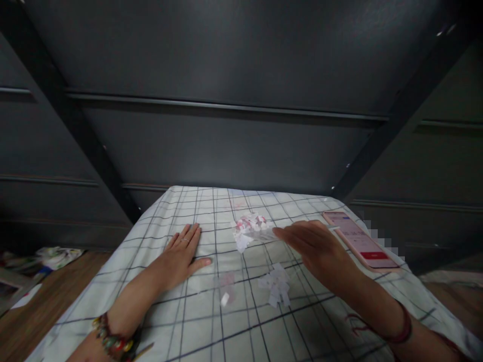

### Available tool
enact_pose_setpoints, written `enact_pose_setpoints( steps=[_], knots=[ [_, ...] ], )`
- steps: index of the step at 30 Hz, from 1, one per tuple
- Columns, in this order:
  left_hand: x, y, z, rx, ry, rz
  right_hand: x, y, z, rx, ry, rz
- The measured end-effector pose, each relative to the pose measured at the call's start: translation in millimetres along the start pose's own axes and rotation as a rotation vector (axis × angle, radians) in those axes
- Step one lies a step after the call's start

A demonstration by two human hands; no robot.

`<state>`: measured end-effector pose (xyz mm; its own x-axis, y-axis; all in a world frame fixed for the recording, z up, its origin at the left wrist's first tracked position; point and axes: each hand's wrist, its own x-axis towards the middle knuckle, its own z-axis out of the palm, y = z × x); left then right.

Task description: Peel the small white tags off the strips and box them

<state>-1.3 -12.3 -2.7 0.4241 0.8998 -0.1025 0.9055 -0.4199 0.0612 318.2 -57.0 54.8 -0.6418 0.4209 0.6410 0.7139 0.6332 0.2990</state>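
My left hand (pixel 183 254) lies flat on the checked cloth (pixel 196 322), fingers stretched out and holding nothing. My right hand (pixel 320 251) is closed around a slim silvery tool that looks like tweezers (pixel 264 234). Its blurred front end reaches to a heap of small white and pink paper scraps (pixel 251 223); whether it grips one I cannot tell. Nearer to me lies a second, whiter heap of paper strips (pixel 277 285). Left of that heap is a small clear piece of plastic (pixel 227 279) with a pinkish patch and a white bit on it.
A pink-edged phone (pixel 360 241) with a lit screen rests on the cloth, right of my right hand. Dark panels (pixel 234 146) with metal strips stand behind the cloth's far edge. Wooden floor (pixel 71 286) and some cloth items (pixel 62 255) show at the lower left.
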Motion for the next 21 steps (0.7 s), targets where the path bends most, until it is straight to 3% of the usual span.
enact_pose_setpoints(
  steps=[5,12,21],
  knots=[
    [1,-4,4,0.03,0.017,0.021,-2,-1,1,0.035,-0.026,-0.031],
    [3,-6,6,0.069,0.025,0.022,-15,-1,-10,0.027,0.006,0.065],
    [1,4,-6,0.072,-0.06,-0.014,-29,-2,-2,0.047,0.056,0.023]
  ],
)
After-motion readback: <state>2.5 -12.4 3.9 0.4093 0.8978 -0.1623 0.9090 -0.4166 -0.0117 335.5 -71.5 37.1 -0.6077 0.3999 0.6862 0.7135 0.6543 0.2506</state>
